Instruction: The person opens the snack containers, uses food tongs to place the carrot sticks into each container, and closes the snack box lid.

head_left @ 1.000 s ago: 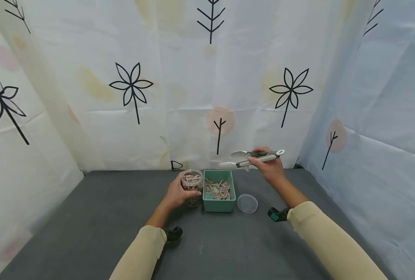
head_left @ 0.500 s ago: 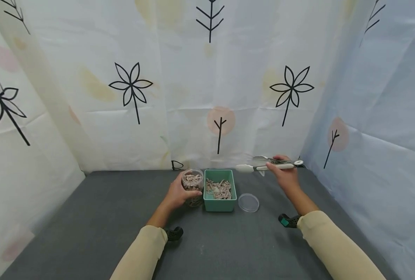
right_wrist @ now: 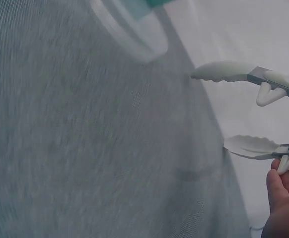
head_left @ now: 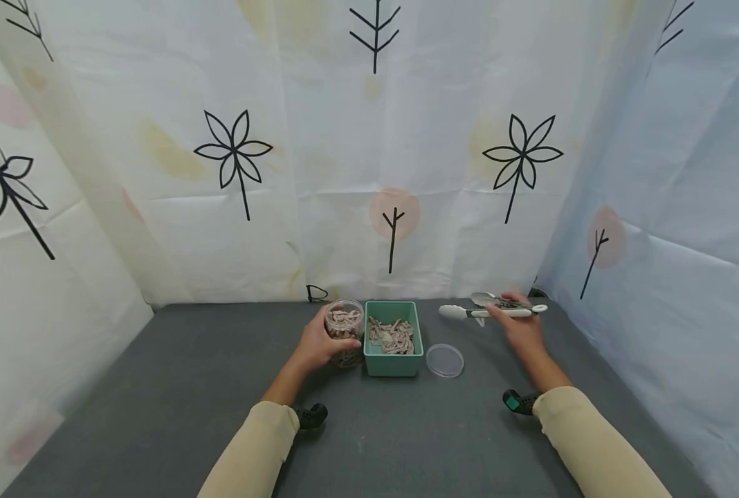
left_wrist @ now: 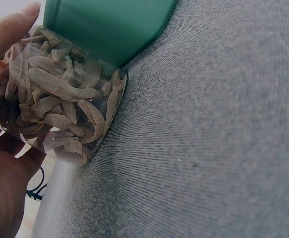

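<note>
My left hand point(head_left: 317, 344) grips a clear plastic jar point(head_left: 346, 318) that stands upright on the table against the left side of a green box. In the left wrist view the jar point(left_wrist: 60, 94) is packed with pale brown, dried, twisted strips. More of these strips point(head_left: 393, 337) lie in the green box point(head_left: 391, 365). Toward the table's back right, my right hand point(head_left: 520, 330) holds white-tipped tongs point(head_left: 500, 312) by the middle, their tips pointing left. The right wrist view shows the two scalloped tips of the tongs point(right_wrist: 224, 71) spread apart with nothing between them.
A round clear lid point(head_left: 445, 361) lies flat on the table just right of the green box. The dark grey table point(head_left: 369, 443) ends at a patterned white curtain point(head_left: 320, 173) behind, with further curtain panels at both sides.
My right hand has carried the tongs to the right and lowered them toward the table. The left hand and jar, the green box and the lid have stayed in place.
</note>
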`<state>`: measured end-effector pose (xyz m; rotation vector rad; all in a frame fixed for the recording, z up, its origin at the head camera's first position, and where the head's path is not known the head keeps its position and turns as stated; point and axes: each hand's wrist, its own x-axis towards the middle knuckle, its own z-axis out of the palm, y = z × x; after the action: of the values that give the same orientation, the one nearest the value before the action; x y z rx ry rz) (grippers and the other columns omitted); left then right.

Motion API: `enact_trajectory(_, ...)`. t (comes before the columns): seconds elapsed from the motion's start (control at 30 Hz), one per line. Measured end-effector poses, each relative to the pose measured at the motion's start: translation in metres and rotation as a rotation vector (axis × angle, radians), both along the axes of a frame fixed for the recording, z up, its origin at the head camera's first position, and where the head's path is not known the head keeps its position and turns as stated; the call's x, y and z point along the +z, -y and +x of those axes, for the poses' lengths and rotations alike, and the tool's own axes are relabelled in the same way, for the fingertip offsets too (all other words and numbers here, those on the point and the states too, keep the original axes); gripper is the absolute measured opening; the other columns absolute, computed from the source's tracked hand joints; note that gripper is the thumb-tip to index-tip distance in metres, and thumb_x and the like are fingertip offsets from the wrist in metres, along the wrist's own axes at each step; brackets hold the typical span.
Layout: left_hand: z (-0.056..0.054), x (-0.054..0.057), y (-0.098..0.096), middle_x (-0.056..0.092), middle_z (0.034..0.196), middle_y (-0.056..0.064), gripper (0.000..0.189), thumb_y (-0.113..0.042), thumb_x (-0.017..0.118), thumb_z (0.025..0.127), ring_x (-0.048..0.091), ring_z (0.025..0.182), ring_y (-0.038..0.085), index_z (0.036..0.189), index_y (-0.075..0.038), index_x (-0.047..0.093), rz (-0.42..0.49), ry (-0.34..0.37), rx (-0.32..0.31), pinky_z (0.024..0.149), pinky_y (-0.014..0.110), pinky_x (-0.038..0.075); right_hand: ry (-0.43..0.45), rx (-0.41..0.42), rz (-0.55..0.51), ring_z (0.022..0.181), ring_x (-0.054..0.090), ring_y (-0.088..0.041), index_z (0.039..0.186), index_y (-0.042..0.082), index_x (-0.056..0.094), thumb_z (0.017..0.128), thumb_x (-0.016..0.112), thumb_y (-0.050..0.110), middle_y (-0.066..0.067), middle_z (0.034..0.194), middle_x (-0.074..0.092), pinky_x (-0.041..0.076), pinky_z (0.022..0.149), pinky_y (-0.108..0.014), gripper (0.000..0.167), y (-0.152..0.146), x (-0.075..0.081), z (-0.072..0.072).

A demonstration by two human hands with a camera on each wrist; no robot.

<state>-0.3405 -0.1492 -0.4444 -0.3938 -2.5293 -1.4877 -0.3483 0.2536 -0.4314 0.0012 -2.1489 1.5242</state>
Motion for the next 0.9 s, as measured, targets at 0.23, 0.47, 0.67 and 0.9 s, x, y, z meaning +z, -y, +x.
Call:
enact_trajectory(0.23, 0.000, 0.000, 0.000, 0.054, 0.128, 0.014, 0.089, -0.028, 0.090, 0.070, 0.055, 0.113, 0.030, 0.144, -0.017, 0.042, -0.003, -0.005, 0.001, 0.088, 0.048, 0.046, 0.130, 0.042, 0.021, 0.083, 0.048, 0.000, 0.136, -0.001, 0.050, 0.090, 0.072, 0.023, -0.022, 0.125, 0.054, 0.039, 0.072, -0.019, 0.056, -0.012, -0.001, 0.004)
enact_trajectory(0.47, 0.000, 0.000, 0.001, 0.054, 0.128, 0.015, 0.088, -0.028, 0.090, 0.070, 0.055, 0.113, 0.030, 0.144, -0.017, 0.043, 0.005, 0.003, -0.001, 0.088, 0.048, 0.046, 0.235, 0.215, -0.061, 0.090, 0.050, 0.008, 0.146, -0.005, 0.030, 0.099, 0.058, 0.030, -0.026, 0.147, 0.029, 0.047, 0.081, -0.021, 0.065, -0.029, 0.001, 0.027)
enact_trajectory(0.67, 0.001, 0.001, 0.001, 0.054, 0.128, 0.014, 0.088, -0.030, 0.090, 0.070, 0.055, 0.112, 0.030, 0.144, -0.017, 0.043, -0.010, 0.002, 0.003, 0.087, 0.048, 0.046, 0.211, 0.336, -0.112, 0.092, 0.058, 0.002, 0.145, -0.011, 0.029, 0.099, 0.060, 0.016, -0.029, 0.145, 0.025, 0.051, 0.084, -0.026, 0.062, -0.049, -0.010, 0.048)
enact_trajectory(0.9, 0.001, 0.001, 0.000, 0.055, 0.127, 0.014, 0.090, -0.031, 0.090, 0.070, 0.055, 0.112, 0.030, 0.144, -0.016, 0.042, -0.009, 0.007, 0.001, 0.088, 0.048, 0.046, 0.211, 0.291, 0.049, 0.093, 0.053, -0.001, 0.143, -0.005, 0.037, 0.095, 0.066, 0.016, -0.026, 0.141, 0.037, 0.046, 0.077, -0.021, 0.060, -0.060, -0.016, 0.064)
